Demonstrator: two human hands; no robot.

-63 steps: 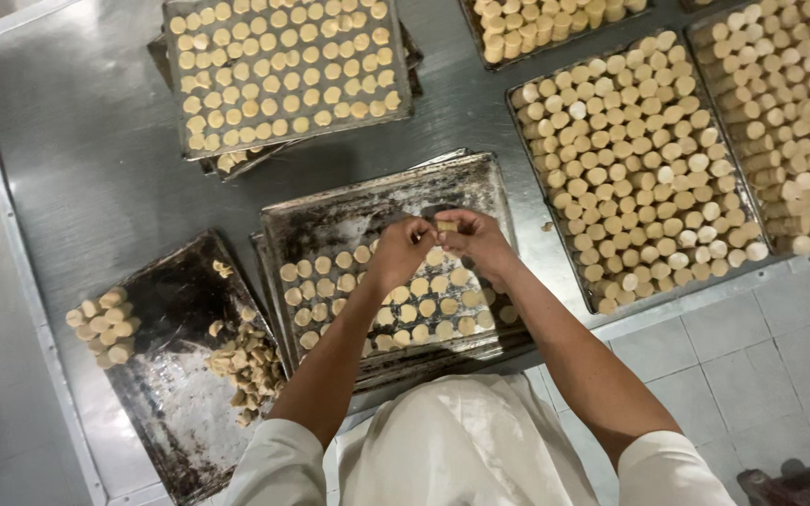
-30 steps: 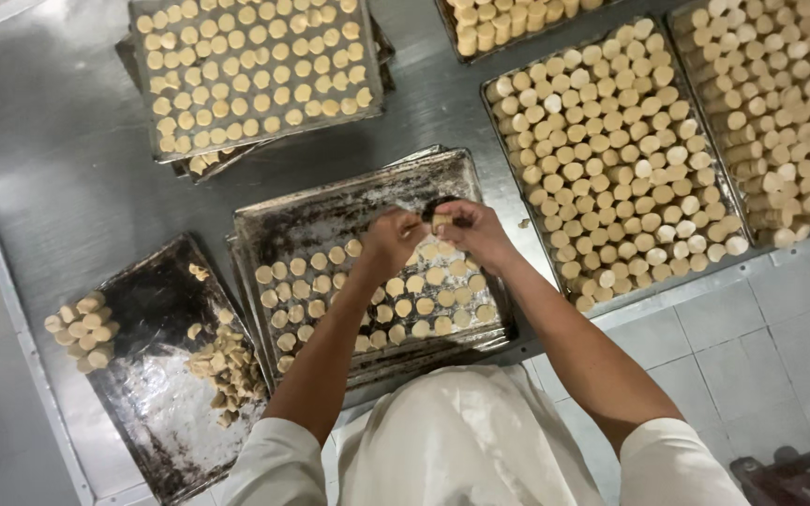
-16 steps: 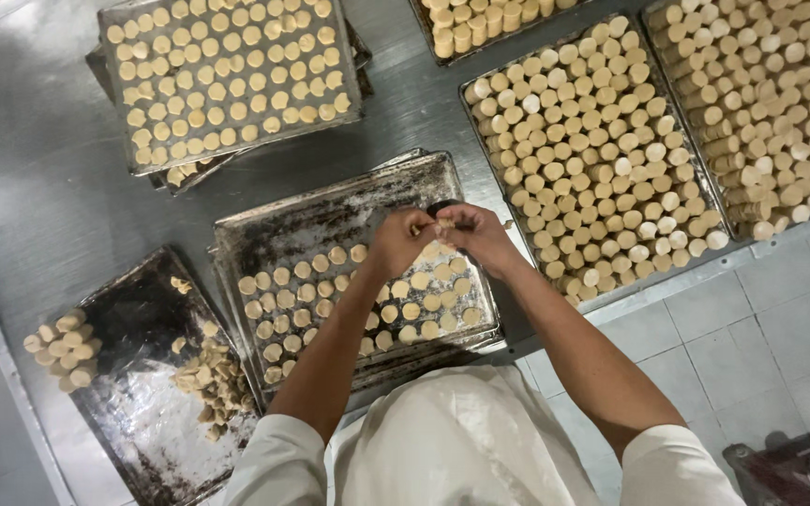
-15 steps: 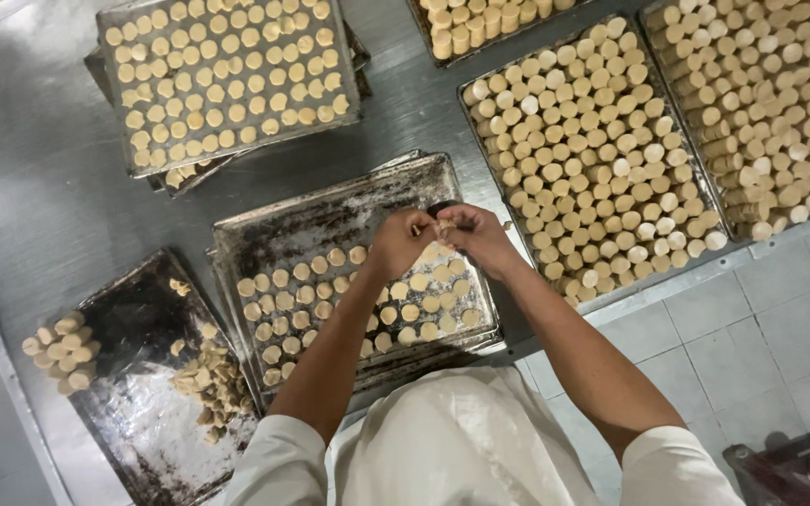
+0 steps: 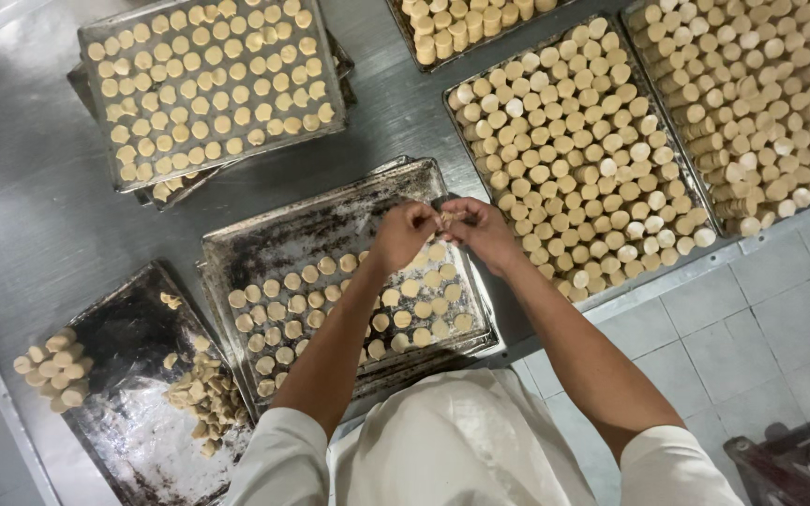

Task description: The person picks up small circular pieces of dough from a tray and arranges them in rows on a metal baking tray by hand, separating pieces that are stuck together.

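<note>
Pale dough piece (image 5: 446,217) sits pinched between the fingertips of the left hand (image 5: 403,234) and the right hand (image 5: 477,230), which stay together above the far right corner of the dark baking tray (image 5: 264,245) as they did half a second ago. Only the view has shifted a little. Around them lie rows of small dough rounds (image 5: 330,302), and beside the right hand stands a full tray of dough cylinders (image 5: 574,141).

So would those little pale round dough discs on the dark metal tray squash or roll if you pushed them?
The pale round dough discs lie flat on the dark metal tray, so they would probably slide, not roll. They look soft and may dent. The floury surface suggests little sticking.
</note>
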